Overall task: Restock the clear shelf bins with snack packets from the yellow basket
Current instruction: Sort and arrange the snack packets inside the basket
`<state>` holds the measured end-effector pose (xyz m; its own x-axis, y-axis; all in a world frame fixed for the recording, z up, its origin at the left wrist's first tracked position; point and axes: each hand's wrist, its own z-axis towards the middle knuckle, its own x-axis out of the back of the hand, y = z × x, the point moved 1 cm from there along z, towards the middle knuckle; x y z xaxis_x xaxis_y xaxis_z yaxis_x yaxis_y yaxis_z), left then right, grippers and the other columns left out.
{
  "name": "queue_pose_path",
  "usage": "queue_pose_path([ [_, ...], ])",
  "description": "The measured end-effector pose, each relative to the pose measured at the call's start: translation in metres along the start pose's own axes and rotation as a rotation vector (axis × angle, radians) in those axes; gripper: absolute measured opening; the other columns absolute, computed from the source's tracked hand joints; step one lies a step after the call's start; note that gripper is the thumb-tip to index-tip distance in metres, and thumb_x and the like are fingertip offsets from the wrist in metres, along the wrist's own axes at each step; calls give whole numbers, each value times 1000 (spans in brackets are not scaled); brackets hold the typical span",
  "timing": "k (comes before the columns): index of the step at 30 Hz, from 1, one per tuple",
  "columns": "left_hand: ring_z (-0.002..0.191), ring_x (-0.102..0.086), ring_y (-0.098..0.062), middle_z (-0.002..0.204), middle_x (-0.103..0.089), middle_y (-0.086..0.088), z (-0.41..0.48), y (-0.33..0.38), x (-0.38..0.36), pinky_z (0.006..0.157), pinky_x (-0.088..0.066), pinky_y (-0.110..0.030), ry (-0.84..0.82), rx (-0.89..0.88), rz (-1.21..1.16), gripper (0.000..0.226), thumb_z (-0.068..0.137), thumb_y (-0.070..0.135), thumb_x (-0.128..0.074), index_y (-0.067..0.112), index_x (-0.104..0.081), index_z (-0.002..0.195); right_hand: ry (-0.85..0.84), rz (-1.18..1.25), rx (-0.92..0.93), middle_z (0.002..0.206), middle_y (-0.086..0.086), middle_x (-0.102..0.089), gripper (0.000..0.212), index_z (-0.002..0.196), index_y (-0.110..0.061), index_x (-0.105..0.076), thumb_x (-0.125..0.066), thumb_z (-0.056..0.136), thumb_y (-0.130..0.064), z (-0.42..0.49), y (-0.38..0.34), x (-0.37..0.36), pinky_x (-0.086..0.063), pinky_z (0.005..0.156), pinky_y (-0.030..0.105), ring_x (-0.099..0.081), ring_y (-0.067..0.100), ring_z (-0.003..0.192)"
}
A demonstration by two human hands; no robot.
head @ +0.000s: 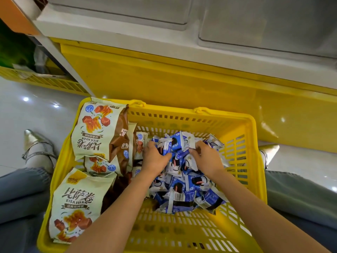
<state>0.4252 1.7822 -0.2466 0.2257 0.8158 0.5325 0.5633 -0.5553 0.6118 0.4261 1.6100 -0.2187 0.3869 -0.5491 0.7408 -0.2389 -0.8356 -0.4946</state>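
While the yellow basket (pixel 240 125) sat on the floor below the clear shelf bins (pixel 264 24), left hand (pixel 155 158) and right hand (pixel 207 158) fingers closed on blue-and-white snack packets (pixel 182 187) inside it.

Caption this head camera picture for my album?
Both hands gather small blue packets inside a yellow basket.

"BISAJUAN" on the cream snack bags (pixel 76 199); blue packets' (pixel 182 179) print seemingly illegible.

I see bright, even overhead light, with small white glare spots on the glossy floor (pixel 25 99) and yellow shelf base (pixel 200 84). My wide lens bends the edges; the clear bins (pixel 264 24) up top look hazy.
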Motion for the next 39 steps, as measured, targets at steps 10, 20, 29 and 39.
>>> queue_pose_path([
  [10,83,-55,-9,110,-55,-6,-36,3,3,70,-46,-12,88,-120,-305,20,89,6,-55,12,-51,108,166,247,-186,80,0,-55,14,105,-10,-49,-48,97,-21,-14,20,45,-38,47,24,-52,17,60],
  [20,113,-49,-19,129,-48,-10,-23,-1,0,87,-37,-25,94,-1,-295,52,89,21,-61,2,-37,131,-57,14,5,140,8,-41,51,139,-10,-31,-51,95,-28,-38,-9,2,-42,97,31,-46,23,125],
  [29,104,-57,-28,114,-61,-13,4,15,-8,82,-44,-34,-94,144,-158,43,82,26,-70,3,-55,115,-114,81,-189,108,14,-64,34,124,-7,-47,-53,95,-24,-26,8,-20,-52,81,40,-61,27,93],
  [39,63,-50,-11,86,-55,1,-48,23,0,52,-38,-22,-77,-182,-136,34,90,26,-59,8,-44,116,89,-91,-8,88,7,-71,27,122,-17,-57,-47,96,-17,-41,17,35,-54,58,33,-63,18,64],
])
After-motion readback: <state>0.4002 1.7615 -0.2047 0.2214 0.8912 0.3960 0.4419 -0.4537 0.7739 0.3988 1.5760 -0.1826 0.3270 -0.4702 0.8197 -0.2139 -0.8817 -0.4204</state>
